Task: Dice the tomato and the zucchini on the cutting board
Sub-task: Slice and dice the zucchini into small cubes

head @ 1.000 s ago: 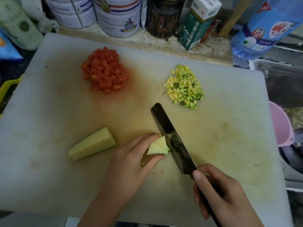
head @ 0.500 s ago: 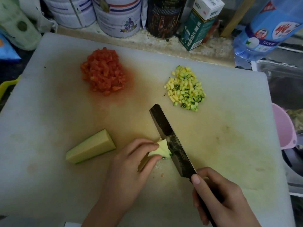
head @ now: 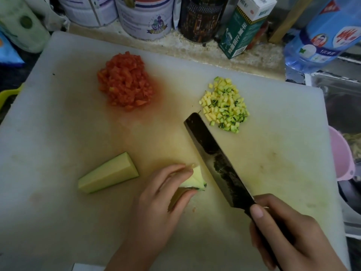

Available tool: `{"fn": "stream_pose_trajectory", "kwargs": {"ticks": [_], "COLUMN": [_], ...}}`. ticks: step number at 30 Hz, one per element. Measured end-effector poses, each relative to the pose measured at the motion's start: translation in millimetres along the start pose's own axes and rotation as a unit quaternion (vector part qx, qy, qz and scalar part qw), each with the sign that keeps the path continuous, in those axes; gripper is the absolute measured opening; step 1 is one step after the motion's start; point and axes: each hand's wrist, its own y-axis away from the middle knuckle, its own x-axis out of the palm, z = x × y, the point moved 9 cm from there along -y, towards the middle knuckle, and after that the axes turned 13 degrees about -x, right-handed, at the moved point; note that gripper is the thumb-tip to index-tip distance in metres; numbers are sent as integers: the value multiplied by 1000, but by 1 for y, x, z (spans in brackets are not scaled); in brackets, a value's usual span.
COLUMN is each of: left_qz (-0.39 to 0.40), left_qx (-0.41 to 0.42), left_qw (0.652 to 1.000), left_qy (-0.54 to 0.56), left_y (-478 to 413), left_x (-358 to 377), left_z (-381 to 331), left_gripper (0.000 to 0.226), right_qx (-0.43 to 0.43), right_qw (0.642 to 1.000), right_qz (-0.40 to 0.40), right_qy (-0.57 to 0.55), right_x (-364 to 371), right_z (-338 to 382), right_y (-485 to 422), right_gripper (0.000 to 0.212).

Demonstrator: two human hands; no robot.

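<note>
On the white cutting board (head: 58, 124) lie a heap of diced tomato (head: 125, 81) at the back left and a heap of diced zucchini (head: 224, 104) at the back right. A long zucchini wedge (head: 107, 173) rests at the front left. My left hand (head: 158, 194) pinches a smaller zucchini piece (head: 195, 178) against the board. My right hand (head: 287, 231) grips the handle of a dark knife (head: 213, 157), whose blade sits just right of that piece with a small gap.
Tins (head: 144, 14), a dark can (head: 201, 16), a green carton (head: 244, 28) and a blue water bottle (head: 324, 34) line the back edge. A pink bowl (head: 340, 155) stands off the board's right side.
The knife blade has shifted slightly right, away from the zucchini piece it was against. My left hand keeps its hold on the piece.
</note>
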Motion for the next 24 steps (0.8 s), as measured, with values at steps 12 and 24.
{"fn": "stream_pose_trajectory", "kwargs": {"ticks": [12,24], "left_qz": [-37,-50], "left_qx": [33,22], "left_qw": [999,998], "left_qy": [13,23], "left_y": [2,5], "left_x": [4,6], "left_z": [-1,3], "left_gripper": [21,13], "right_qx": [-35,-75], "right_qw": [994,912], "right_qz": [21,90], "right_qy": [102,394], "right_x": [9,37], "right_z": [-4,23], "right_y": [5,1], "right_gripper": [55,39]}}
